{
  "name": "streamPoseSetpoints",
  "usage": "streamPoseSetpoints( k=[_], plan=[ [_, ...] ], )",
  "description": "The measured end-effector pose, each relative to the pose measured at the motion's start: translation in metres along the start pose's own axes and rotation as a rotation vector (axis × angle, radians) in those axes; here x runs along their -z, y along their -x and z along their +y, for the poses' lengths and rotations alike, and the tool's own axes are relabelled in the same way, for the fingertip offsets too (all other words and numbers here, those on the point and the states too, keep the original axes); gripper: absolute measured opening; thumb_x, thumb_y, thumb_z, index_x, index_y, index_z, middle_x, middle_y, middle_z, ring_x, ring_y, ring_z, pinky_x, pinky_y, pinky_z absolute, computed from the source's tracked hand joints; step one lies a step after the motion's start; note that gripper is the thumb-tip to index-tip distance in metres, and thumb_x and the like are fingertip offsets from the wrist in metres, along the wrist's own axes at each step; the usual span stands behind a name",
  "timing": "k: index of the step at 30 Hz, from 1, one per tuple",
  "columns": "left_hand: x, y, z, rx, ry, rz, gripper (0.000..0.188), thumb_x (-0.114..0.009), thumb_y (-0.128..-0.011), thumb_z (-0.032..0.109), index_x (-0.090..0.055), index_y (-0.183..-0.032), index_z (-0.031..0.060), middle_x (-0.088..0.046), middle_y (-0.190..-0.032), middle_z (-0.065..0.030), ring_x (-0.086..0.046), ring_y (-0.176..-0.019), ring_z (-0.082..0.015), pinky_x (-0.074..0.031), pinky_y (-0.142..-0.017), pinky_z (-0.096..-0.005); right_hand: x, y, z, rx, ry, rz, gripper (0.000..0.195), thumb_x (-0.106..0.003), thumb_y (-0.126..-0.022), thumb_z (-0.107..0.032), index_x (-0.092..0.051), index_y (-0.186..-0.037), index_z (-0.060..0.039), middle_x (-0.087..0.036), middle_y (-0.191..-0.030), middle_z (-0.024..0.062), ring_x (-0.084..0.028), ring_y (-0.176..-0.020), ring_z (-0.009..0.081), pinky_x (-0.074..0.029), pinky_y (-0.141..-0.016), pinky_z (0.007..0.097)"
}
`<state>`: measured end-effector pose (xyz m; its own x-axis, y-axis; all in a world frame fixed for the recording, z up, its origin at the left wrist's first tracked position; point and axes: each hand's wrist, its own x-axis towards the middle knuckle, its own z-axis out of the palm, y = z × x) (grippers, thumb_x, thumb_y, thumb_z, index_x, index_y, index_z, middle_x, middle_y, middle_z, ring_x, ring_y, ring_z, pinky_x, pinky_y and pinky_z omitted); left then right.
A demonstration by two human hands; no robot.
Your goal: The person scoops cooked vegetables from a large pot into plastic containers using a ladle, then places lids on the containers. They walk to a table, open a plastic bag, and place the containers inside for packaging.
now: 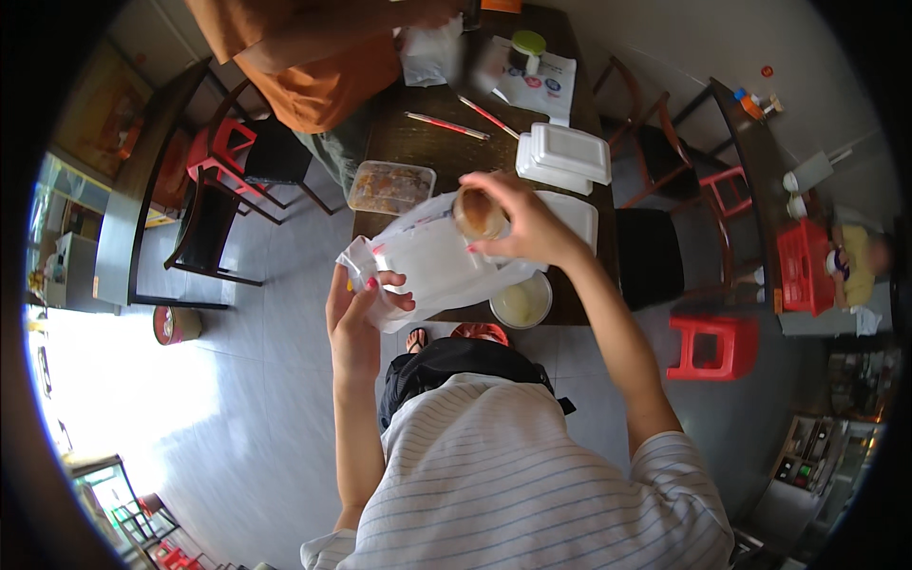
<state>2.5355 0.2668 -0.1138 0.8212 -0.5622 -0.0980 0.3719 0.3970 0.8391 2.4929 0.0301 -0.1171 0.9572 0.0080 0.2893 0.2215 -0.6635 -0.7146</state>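
Note:
My left hand (pixel 367 299) grips the gathered top of a thin white plastic bag (pixel 434 285), which spreads out over the near end of the table. Between the fingers and thumb of my right hand (pixel 524 221) is a small clear cup (pixel 479 212) with brown contents, held over the bag's right side. A pale shape shows through the bag film, but I cannot tell what it is. Below the bag's right edge sits a round clear container (pixel 521 299) with something pale green inside. Left of the bag lies a rectangular plastic food container (pixel 392 187) of brownish food.
White lidded boxes (pixel 563 157) are stacked on the dark wooden table (pixel 427 157), near two red-and-white chopstick packets (pixel 447 125). A green-lidded jar (pixel 527 51) stands farther back. Someone in an orange shirt (pixel 328 71) handles another white bag (pixel 431 53). A red stool (pixel 714 347) is at right.

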Motion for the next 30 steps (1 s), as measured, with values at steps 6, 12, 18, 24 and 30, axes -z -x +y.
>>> streamPoseSetpoints(
  k=[6, 12, 18, 24, 30],
  plan=[
    [0.007, -0.004, 0.006, 0.006, 0.027, 0.058, 0.039, -0.044, -0.078, 0.009, -0.034, -0.114, -0.0005, -0.055, -0.080, -0.0133, -0.057, -0.061, -0.0208, -0.046, -0.060, -0.0287, -0.086, -0.006, 0.023, 0.025, 0.342, -0.376, 0.068, -0.071, -0.053, -0.020, -0.042, -0.113, -0.0057, -0.046, -0.107, 0.0101, -0.041, -0.101, 0.0266, -0.034, -0.086, 0.0371],
    [0.012, -0.009, 0.003, 0.036, 0.041, 0.072, 0.041, -0.044, -0.081, 0.009, -0.029, -0.118, -0.0007, -0.055, -0.080, -0.0141, -0.057, -0.065, -0.0213, -0.047, -0.061, -0.0290, -0.074, -0.025, 0.019, 0.099, 0.038, -0.229, 0.051, -0.070, -0.059, -0.022, -0.051, -0.104, -0.0048, -0.051, -0.100, 0.0100, -0.045, -0.097, 0.0253, -0.035, -0.084, 0.0365],
    [0.003, -0.017, 0.006, 0.068, -0.057, 0.101, 0.045, -0.048, -0.080, 0.002, -0.026, -0.120, 0.0000, -0.056, -0.079, -0.0139, -0.057, -0.070, -0.0209, -0.047, -0.067, -0.0326, -0.008, -0.116, 0.158, -0.219, 0.046, 0.300, 0.017, -0.061, -0.070, -0.014, -0.055, -0.080, -0.0015, -0.058, -0.059, 0.0075, -0.056, -0.051, 0.0146, -0.043, -0.049, 0.0256],
    [-0.001, -0.030, 0.006, 0.201, -0.070, 0.175, 0.047, -0.050, -0.078, 0.002, -0.027, -0.119, -0.0019, -0.056, -0.078, -0.0150, -0.057, -0.068, -0.0228, -0.049, -0.063, -0.0349, -0.080, -0.133, 0.307, -0.678, 0.644, -0.018, 0.048, -0.065, -0.064, -0.019, -0.040, -0.103, -0.0070, -0.041, -0.110, 0.0123, -0.043, -0.102, 0.0289, -0.044, -0.079, 0.0395],
    [0.027, -0.027, 0.000, 0.383, -0.084, 0.083, 0.037, -0.043, -0.083, 0.001, -0.029, -0.117, -0.0042, -0.057, -0.084, -0.0150, -0.058, -0.072, -0.0227, -0.047, -0.068, -0.0331, -0.096, -0.137, 0.320, -0.737, 0.665, -0.034, 0.028, -0.053, -0.071, -0.007, -0.044, -0.098, -0.0039, -0.050, -0.096, 0.0145, -0.054, -0.084, 0.0307, -0.048, -0.066, 0.0373]
  ],
)
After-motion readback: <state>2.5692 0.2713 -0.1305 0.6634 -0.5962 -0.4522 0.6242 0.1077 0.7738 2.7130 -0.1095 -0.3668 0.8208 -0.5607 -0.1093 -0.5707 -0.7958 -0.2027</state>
